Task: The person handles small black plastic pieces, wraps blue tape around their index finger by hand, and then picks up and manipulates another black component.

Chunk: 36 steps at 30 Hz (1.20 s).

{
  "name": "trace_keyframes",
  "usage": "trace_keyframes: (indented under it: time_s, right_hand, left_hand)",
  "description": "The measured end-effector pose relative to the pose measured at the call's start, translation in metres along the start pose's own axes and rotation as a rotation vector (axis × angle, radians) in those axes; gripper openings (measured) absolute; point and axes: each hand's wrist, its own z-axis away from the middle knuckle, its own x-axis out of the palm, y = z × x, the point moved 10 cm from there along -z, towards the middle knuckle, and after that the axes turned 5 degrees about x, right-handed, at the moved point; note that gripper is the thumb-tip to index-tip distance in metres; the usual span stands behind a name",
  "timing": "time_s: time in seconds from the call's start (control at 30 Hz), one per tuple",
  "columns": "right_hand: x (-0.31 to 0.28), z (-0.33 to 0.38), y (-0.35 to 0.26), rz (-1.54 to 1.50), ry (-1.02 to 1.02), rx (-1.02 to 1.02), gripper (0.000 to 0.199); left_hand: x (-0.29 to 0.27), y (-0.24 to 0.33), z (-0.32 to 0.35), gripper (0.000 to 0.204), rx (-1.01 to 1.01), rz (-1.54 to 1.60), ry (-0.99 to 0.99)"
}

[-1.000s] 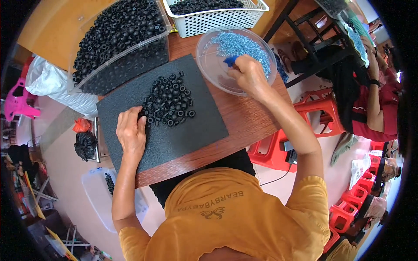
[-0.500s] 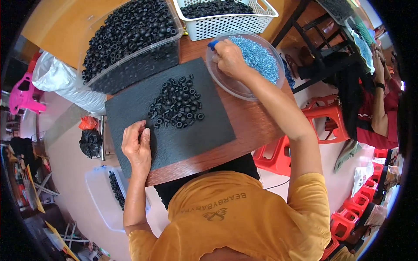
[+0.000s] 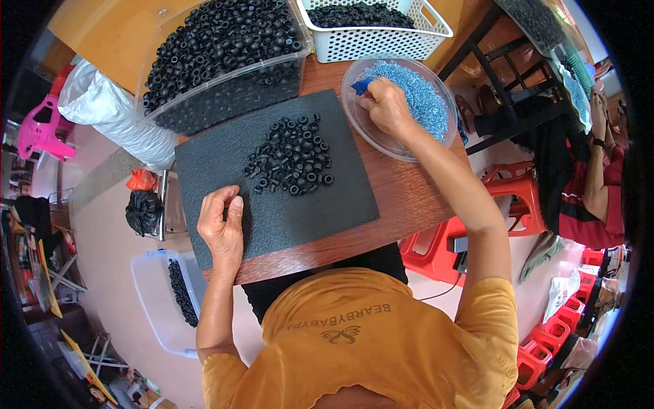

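A pile of small black rubber rings lies on a dark grey foam mat on the wooden table. My left hand rests on the mat's near left corner, fingers curled loosely, holding nothing that I can see. My right hand reaches into a clear round bowl of small light-blue pieces and grips a small blue scoop at the bowl's left rim.
A clear bin heaped with black rings stands behind the mat. A white slotted basket of dark parts sits at the back. Red stools stand at the right. Another person sits far right. A plastic tub is on the floor.
My right hand has shifted across the bowl toward its left rim with the blue scoop. My left hand has stayed on the mat's near left corner.
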Motion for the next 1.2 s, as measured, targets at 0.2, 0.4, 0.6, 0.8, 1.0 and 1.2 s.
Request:
trace_keyframes:
  time_s: [0.2,0.4,0.6,0.8,1.0,1.2]
  right_hand:
    - [0.005,-0.002,-0.013,0.032,0.015,-0.106,0.015]
    - [0.014,-0.001,-0.031,0.223,-0.032,-0.317,0.009]
    - [0.022,-0.004,-0.035,0.338,-0.127,-0.299,0.008]
    - [0.006,0.0,-0.027,0.196,-0.214,-0.112,0.017]
    - [-0.009,0.024,0.012,-0.151,-0.265,0.224,0.02]
    - [-0.012,0.057,0.009,-0.845,-0.296,0.629,0.007]
  left_hand:
    - [-0.001,-0.001,0.001,0.015,-0.027,-0.005,-0.005]
    - [-0.001,0.001,-0.002,0.013,0.046,-0.028,0.016]
    - [0.006,0.007,-0.008,0.016,0.086,-0.118,-0.051]
    - [0.013,0.017,-0.014,0.018,0.132,-0.136,-0.091]
    - [0.028,0.044,-0.016,0.023,0.335,-0.248,-0.115]
    - [0.052,0.053,-0.018,0.028,0.456,-0.383,-0.227]
